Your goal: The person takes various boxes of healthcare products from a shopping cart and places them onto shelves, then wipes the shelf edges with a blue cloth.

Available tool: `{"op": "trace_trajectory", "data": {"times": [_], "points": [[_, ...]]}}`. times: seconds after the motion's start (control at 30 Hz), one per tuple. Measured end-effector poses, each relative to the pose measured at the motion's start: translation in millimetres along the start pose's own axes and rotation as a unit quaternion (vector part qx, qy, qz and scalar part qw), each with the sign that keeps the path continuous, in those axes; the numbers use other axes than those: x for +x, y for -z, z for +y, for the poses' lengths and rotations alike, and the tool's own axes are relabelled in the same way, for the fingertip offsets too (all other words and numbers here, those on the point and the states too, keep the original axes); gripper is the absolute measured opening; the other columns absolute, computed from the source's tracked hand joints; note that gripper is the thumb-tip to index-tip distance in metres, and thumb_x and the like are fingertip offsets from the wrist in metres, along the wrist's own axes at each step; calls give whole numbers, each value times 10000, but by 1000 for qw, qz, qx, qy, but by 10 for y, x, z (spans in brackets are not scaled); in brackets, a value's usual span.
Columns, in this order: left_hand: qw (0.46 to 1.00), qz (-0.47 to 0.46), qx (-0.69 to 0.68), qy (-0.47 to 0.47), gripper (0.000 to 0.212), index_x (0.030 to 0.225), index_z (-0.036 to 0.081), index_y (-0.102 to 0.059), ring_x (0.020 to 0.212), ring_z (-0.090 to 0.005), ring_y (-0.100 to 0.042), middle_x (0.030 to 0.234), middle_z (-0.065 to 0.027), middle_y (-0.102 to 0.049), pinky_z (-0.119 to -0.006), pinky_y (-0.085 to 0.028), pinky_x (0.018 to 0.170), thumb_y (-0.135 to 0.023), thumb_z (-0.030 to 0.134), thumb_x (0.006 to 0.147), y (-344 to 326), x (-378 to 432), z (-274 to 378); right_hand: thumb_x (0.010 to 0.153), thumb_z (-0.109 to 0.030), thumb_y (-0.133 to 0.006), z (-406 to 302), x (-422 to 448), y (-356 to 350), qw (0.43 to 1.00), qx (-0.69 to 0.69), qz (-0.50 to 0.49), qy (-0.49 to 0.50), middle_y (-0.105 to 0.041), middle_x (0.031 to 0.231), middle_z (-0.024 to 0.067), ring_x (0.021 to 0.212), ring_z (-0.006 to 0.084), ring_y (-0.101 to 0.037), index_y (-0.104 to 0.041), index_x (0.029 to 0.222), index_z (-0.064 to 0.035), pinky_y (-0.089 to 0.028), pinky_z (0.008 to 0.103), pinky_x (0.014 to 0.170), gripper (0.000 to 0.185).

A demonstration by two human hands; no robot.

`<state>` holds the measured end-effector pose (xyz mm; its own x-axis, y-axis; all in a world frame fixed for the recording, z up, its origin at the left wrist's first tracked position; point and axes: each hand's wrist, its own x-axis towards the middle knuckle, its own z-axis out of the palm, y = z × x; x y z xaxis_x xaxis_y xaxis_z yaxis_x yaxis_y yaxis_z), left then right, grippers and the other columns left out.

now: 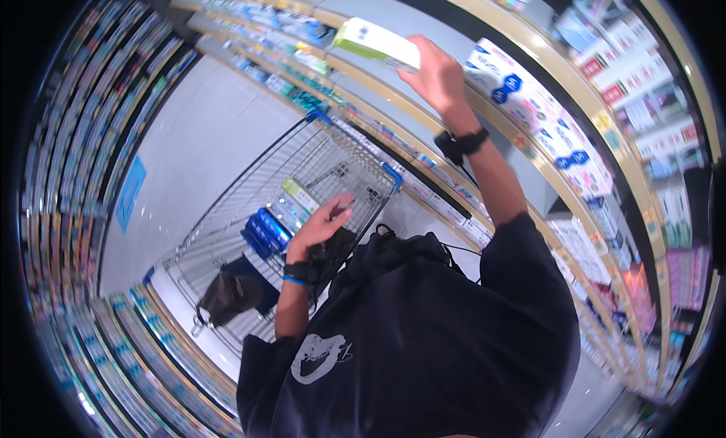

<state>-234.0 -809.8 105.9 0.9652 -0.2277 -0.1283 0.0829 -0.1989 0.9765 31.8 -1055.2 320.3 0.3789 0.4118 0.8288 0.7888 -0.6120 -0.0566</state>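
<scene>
My right hand (439, 75) grips one end of a white and green carton (377, 44) and holds it out beside the shelf boards on my right. Over the wire shopping cart (227, 197) hovers my left hand (326, 220), with its fingers apart and nothing seen in it. Beneath that hand, partly covered by it, a green and white package (298, 199) lies in the cart. Blue shiny packages (265, 234) lie against it. Nearer the cart's lower end rests a dark cap (229, 297).
White, pink and blue packages (530, 106) stand in a row on the right-hand shelf. More stocked shelving (96, 98) lines the left side of the aisle. A blue floor sticker (131, 194) marks the pale floor (187, 120). The cart has blue corner caps (391, 177).
</scene>
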Motion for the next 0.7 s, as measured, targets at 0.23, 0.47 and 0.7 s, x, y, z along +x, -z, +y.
{"op": "trace_trajectory", "data": {"times": [0.23,0.47,0.7], "points": [[955,139,-183,-186,970,1647,140,54,1482,-341,-349,1690,-184,-116,-477,-333,1191,-671,141,1002,-99,328,944,698,-216,-936,-740,-590,-161,835,436,-226,-248,-705,1098,144,976,178,-691,-557,1232,11,-554,331,864,693],[884,294,-319,-172,633,1516,43,-289,1329,-247,-529,1446,-149,-514,-398,-470,1098,-663,115,1011,-218,460,889,773,-151,-893,-1040,-919,-369,736,552,-271,-283,-695,1118,120,1020,170,-676,-566,1270,41,-554,311,873,625],[787,148,-590,-105,490,1457,26,-442,1150,-338,-653,1291,-169,-618,-478,-559,982,-528,286,1051,37,75,437,943,-182,-723,-965,-1041,-159,533,662,-284,-444,-657,1244,82,1163,163,-628,-518,1428,-4,-506,310,982,556]]}}
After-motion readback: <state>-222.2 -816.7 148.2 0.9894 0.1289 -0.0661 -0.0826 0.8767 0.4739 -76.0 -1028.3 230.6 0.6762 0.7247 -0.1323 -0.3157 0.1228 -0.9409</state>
